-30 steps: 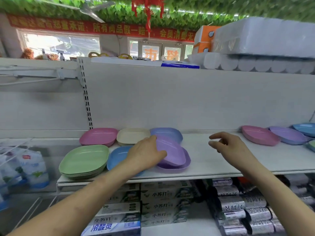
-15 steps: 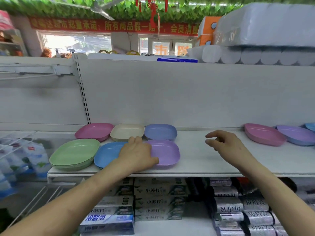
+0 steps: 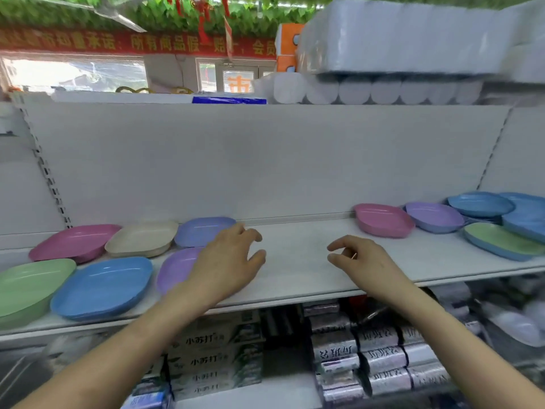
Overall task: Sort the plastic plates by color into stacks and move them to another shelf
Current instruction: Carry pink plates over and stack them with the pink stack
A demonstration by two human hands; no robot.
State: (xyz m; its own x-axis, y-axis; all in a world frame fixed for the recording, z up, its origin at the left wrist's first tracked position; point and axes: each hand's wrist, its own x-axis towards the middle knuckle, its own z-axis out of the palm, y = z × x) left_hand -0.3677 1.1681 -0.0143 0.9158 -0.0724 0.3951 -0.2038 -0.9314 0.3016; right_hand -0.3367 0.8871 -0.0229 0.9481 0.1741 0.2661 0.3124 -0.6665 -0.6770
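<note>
On the left of the white shelf [image 3: 298, 261] lie sorted plates: green [image 3: 26, 286], blue [image 3: 103, 286] and purple [image 3: 177, 268] in front, pink [image 3: 73, 242], cream [image 3: 141, 239] and periwinkle [image 3: 202, 230] behind. My left hand [image 3: 227, 261] hovers over the purple plate's right side, fingers relaxed, holding nothing. My right hand [image 3: 359, 261] hangs empty above the bare middle of the shelf, fingers loosely curled. To the right lie unsorted plates: pink [image 3: 383, 219], purple [image 3: 433, 216], blue [image 3: 480, 203], a second blue plate [image 3: 528, 219] and green [image 3: 501, 240].
Packs of toilet rolls [image 3: 383, 54] sit on the top shelf. Below the shelf edge are boxes of baking soda [image 3: 212, 358] and silvery rolls [image 3: 377, 364]. A slotted upright [image 3: 47, 178] marks the left bay edge.
My left hand set the purple plate onto the purple stack, then let go and lifted off to the right. The view has swung right, bringing more unsorted plates into sight.
</note>
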